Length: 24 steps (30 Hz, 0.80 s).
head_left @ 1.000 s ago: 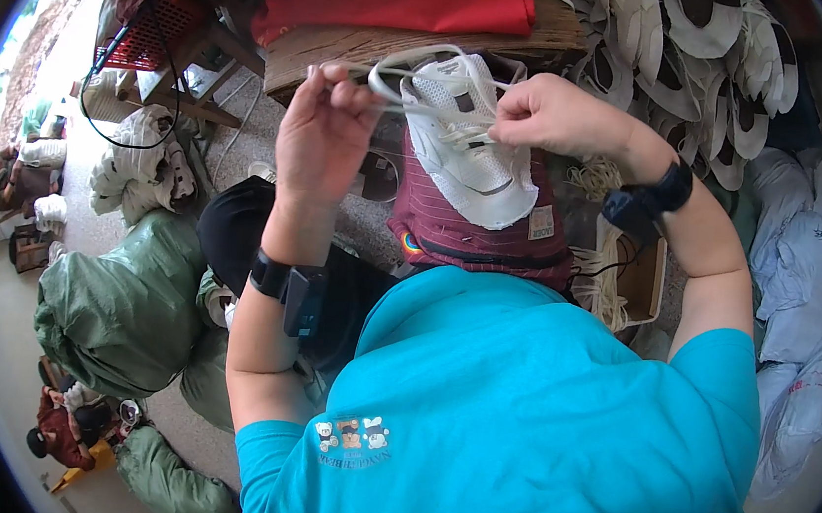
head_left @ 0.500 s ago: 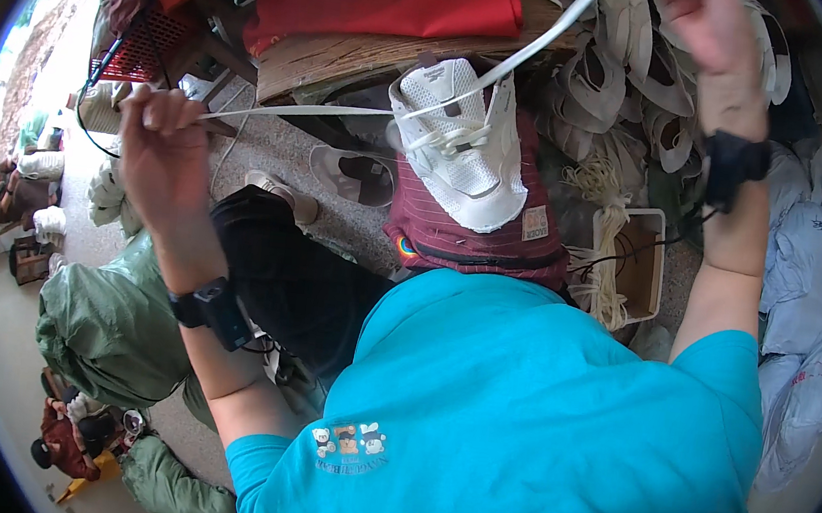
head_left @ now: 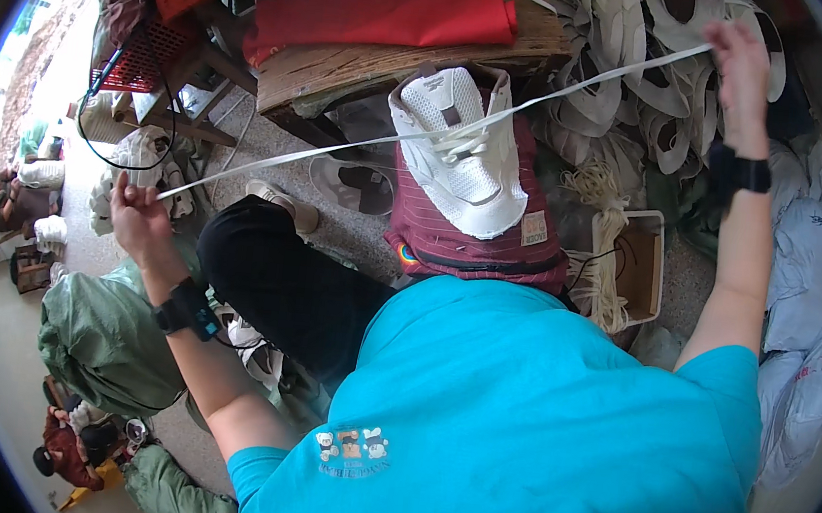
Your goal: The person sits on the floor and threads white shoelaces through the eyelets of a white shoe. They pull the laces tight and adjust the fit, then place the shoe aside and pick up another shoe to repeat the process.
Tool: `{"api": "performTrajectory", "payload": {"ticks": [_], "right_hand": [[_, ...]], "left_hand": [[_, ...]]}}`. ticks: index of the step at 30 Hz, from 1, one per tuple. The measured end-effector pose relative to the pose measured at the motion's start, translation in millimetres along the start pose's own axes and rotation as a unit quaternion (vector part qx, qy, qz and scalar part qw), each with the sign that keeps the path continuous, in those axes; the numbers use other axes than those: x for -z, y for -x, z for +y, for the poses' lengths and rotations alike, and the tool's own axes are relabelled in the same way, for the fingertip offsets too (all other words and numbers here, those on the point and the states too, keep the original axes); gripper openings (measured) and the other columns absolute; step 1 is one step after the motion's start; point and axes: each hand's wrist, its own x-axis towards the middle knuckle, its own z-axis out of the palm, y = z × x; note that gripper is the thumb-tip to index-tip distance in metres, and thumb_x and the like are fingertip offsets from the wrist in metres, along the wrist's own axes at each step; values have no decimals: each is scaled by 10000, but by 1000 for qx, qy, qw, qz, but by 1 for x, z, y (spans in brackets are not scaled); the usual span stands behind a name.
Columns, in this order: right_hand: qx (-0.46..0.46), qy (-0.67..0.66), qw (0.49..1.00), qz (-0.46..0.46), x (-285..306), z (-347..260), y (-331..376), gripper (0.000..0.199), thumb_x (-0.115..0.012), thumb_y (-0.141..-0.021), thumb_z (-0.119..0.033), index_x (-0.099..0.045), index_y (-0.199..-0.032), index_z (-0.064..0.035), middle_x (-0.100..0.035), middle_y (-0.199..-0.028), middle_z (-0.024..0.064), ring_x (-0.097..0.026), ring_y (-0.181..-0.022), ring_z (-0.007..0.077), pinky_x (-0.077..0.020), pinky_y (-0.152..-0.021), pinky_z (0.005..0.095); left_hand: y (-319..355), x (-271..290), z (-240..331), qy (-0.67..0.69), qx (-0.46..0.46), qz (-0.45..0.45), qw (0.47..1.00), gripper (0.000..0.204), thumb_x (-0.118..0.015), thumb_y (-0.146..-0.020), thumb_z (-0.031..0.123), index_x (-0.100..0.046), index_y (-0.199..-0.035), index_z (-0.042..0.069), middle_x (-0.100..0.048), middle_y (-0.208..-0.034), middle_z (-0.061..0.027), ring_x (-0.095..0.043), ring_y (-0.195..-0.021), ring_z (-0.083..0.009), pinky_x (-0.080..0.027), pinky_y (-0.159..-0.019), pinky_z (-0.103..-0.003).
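A white shoe upper (head_left: 482,182) lies on the maroon striped cloth (head_left: 471,246) over my lap, its lower eyelets laced. One long white shoelace (head_left: 343,144) stretches slantwise across it from hand to hand. Out to the left, my left hand (head_left: 141,216) pinches one end of the lace. Higher and far to the right, my right hand (head_left: 740,76) grips the other end, its fingers closed around it. Between the two hands the lace runs nearly straight, passing over the upper; whether it threads through an eyelet there cannot be made out.
Ahead stands a wooden bench (head_left: 409,76) with a red cloth (head_left: 385,17) on it. Many shoe uppers (head_left: 637,71) are heaped at the far right. Bundled laces (head_left: 608,266) hang into a white bin (head_left: 645,269). A green sack (head_left: 111,337) sits left; white bags (head_left: 809,285) lie right.
My left hand has moved down and slightly outward; my right hand has shifted right and lower. The lace, earlier angled at the shoe upper, is now one nearly straight line.
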Motion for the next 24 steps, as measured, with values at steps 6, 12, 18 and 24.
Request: {"api": "performTrajectory", "payload": {"ticks": [6, 12, 18, 24], "right_hand": [[-154, -19, 962, -226, -136, 8, 151, 242, -617, -966, -115, -618, -1171, 14, -693, -1021, 94, -682, -880, 139, -557, -825, 281], [-177, -69, 921, -341, -182, 22, 203, 143, -614, -975, -136, -616, -1031, -4, -654, -910, 39, -616, -765, 88, -509, -723, 230], [-196, 51, 879, -432, -169, 10, 211, 201, -567, -1018, -228, -612, -1052, -34, -601, -845, -22, -559, -740, 47, -482, -691, 203], [-188, 36, 864, -466, -166, 8, 213, 225, -547, -1023, -237, -610, -1052, -23, -587, -846, -27, -533, -742, 44, -478, -687, 210]], "left_hand": [[117, -80, -75, -217, 9, -241, 946, 301, -444, -1033, 189, -625, -1187, 3, -435, -694, 54, -380, -591, -33, -298, -496, -209], [207, -123, -139, -166, 163, -398, 887, 297, -477, -1055, 232, -622, -1162, -4, -672, -1019, -68, -611, -810, -102, -498, -740, -256], [230, -126, -139, -199, 203, -455, 844, 309, -465, -1063, 275, -637, -1090, 20, -658, -922, -26, -506, -668, -41, -407, -605, -185], [231, -124, -141, -261, 209, -472, 816, 311, -513, -1036, 243, -681, -931, 2, -645, -786, -2, -534, -667, -39, -417, -585, -192]]}}
